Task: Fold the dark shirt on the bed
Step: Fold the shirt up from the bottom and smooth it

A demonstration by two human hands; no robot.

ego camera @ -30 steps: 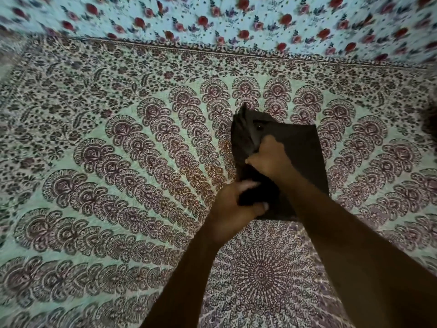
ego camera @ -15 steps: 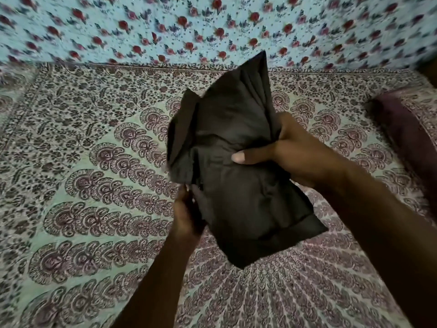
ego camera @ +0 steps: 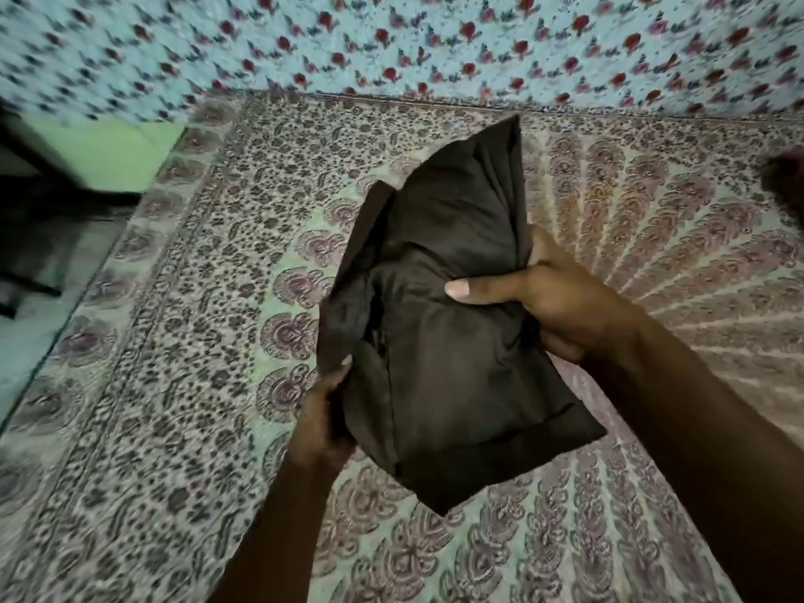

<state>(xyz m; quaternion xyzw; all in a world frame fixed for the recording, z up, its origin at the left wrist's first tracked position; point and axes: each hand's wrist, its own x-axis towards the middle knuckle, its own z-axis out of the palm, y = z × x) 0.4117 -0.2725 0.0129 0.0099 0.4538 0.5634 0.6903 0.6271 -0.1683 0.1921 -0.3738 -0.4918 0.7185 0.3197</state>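
Over the bed: the dark shirt (ego camera: 457,341), folded into a thick bundle, is held in the air, clear of the mandala-print bedspread (ego camera: 195,298).
Change from a second ago: then the shirt lay flat on the bedspread under both hands; now it is lifted and tilted, its upper corner pointing toward the floral cloth (ego camera: 391,45) at the far side.
Change from half a second ago: the grip and the bundle's shape are much the same. The view has swung left, bringing in the bed's left edge, the floor (ego camera: 39,298) and a green patch (ego camera: 95,150). The maroon pillow is now only a dark blur (ego camera: 787,180) at the right edge.
Right hand (ego camera: 552,306): it clamps the bundle's right side at mid-height, thumb laid across the front, fingers hidden behind the cloth.
Left hand (ego camera: 324,422): it grips the lower left edge, fingers curled round the fold.
Shirt relative to hands: it sits between the two. Its top corner rises above both, and its lower corner hangs below the left hand, in front of the right forearm.
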